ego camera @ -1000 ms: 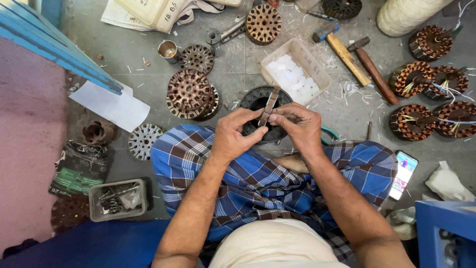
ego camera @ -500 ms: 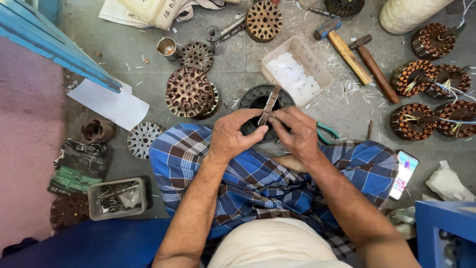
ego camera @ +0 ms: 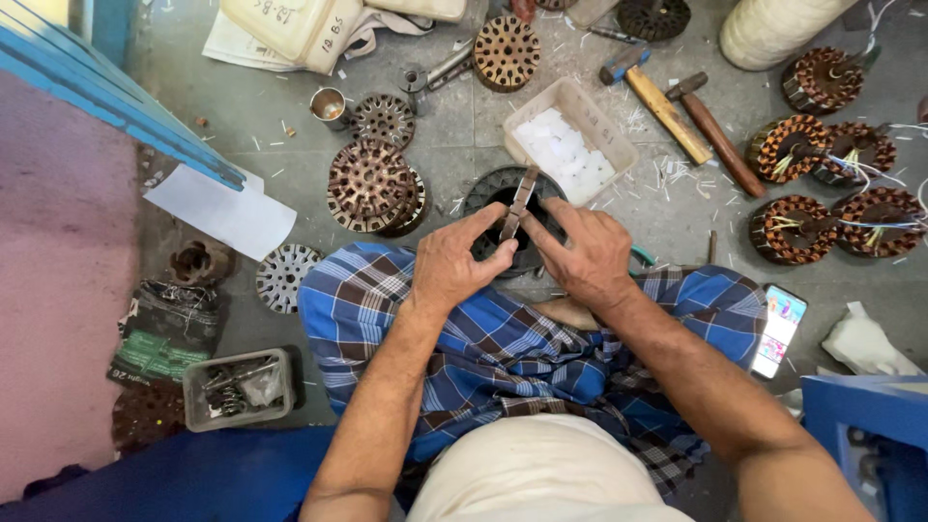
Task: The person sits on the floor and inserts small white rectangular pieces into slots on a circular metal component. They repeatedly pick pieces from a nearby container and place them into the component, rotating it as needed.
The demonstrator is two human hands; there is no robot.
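I sit on a grey floor with a blue checked cloth over my legs. My left hand and my right hand meet in front of me, both pinching a narrow flat metal strip that stands nearly upright between the fingertips. Just beyond the hands lies a dark round slotted stator core, partly hidden by them. The strip's lower end is covered by my fingers.
Bare rusty stator cores lie left of the hands. A white tray of white slips lies beyond, with two hammers to its right. Several copper-wound stators and a phone are on the right. A small box of tools sits at my left.
The hands stay together on the strip over the dark core; the fingers shift only slightly. Nothing else has moved.
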